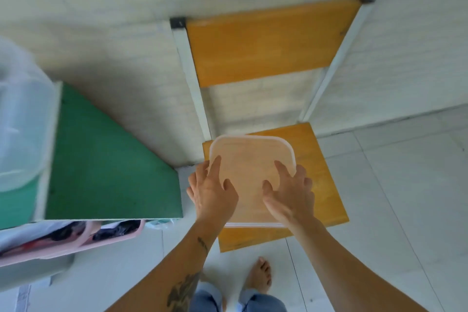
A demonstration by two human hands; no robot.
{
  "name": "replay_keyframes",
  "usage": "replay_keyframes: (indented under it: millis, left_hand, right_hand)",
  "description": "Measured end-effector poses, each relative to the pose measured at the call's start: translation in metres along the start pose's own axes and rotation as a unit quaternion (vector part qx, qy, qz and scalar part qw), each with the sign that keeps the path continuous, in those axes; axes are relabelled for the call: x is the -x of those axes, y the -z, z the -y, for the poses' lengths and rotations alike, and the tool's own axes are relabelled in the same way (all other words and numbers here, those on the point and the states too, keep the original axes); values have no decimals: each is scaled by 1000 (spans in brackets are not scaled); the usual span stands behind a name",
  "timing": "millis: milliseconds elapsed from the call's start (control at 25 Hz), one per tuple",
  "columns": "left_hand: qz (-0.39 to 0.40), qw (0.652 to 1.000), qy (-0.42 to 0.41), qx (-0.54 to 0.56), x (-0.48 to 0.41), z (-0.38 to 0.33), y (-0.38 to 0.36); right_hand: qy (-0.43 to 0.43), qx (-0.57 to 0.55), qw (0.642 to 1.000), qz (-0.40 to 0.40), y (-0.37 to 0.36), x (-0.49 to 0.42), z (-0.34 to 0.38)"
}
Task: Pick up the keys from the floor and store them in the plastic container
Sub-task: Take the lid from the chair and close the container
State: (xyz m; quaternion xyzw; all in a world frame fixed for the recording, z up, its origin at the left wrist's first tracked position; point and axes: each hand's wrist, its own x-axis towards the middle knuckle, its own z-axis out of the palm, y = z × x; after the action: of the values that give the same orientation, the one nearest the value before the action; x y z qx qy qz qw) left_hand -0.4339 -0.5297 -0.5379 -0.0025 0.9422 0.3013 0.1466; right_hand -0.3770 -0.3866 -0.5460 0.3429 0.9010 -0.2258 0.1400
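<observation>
The left hand and the right hand are laid flat, fingers spread, on the lid of the plastic container; nothing is gripped. The container is set on the seat of a wooden chair, against a white wall. A green table is seen just left of the chair, with a clear plastic box on it. A pink bin is kept under the table. A bare foot is planted on the tiled floor. The keys cannot be seen.
</observation>
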Motion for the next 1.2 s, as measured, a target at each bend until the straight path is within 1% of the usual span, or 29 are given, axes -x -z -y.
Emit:
replay_keyframes:
  millis: [120, 200, 320, 480, 600, 760, 880, 1080, 1200]
  left_hand:
    - [-50, 995, -56, 66, 22, -39, 67]
    - [-72, 990, -74, 97, 32, -64, 103]
    - [-95, 984, -71, 130, 40, -97, 149]
    - [-127, 981, -66, 133, 46, -120, 188]
    - [-171, 972, -55, 150, 50, -124, 219]
    - [-221, 960, -53, 164, 45, -99, 269]
    - [-248, 952, -43, 176, 38, -68, 309]
    - [-258, 949, -40, 174, 17, 3, 379]
    - [-251, 952, -36, 172, 1, 46, 413]
  right_hand:
    - [39, 10, 999, -36, 70, 34, 24]
    - [73, 15, 995, -67, 110, 50, 40]
    - [124, 30, 984, -122, 161, 62, 68]
    - [172, 53, 964, -195, 202, 70, 99]
    - [209, 70, 948, -232, 216, 77, 127]
    - [253, 87, 930, -253, 215, 96, 183]
    - [267, 90, 925, -256, 204, 112, 232]
    - [256, 84, 936, -225, 160, 143, 316]
    - [244, 90, 947, -189, 132, 159, 358]
